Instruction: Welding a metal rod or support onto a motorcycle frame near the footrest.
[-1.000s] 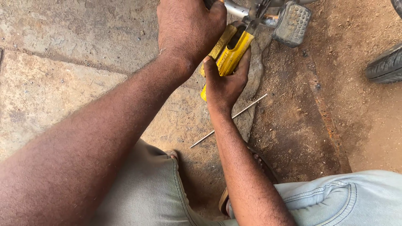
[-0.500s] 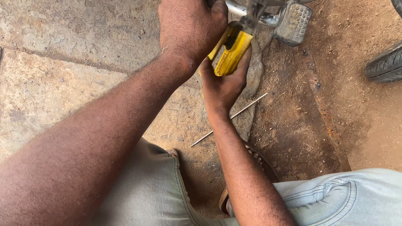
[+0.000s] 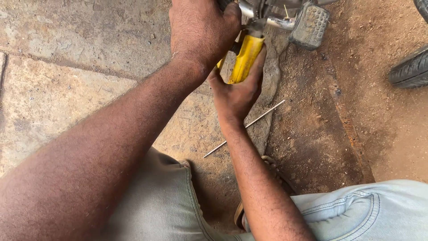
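Observation:
My right hand (image 3: 236,96) grips the yellow handles of a plier-like tool (image 3: 245,58) from below, fingers wrapped around them. The tool's head is hidden where it meets a shiny metal crank (image 3: 249,10) at the top edge. My left hand (image 3: 200,31) comes down over the tool's upper end, fist closed, its thumb against the crank; what it grips is hidden beneath it. A grey rubber pedal (image 3: 309,24) sits at the end of the crank, just right of both hands.
A thin pale stick (image 3: 249,124) lies on the cracked concrete and dirt ground below my hands. A black tyre (image 3: 410,69) shows at the right edge. My knees in light trousers (image 3: 365,209) and a sandal (image 3: 273,164) fill the bottom.
The yellow handles have closed together and swung more upright. My right hand has slid up around them, while my left hand stays clamped on top.

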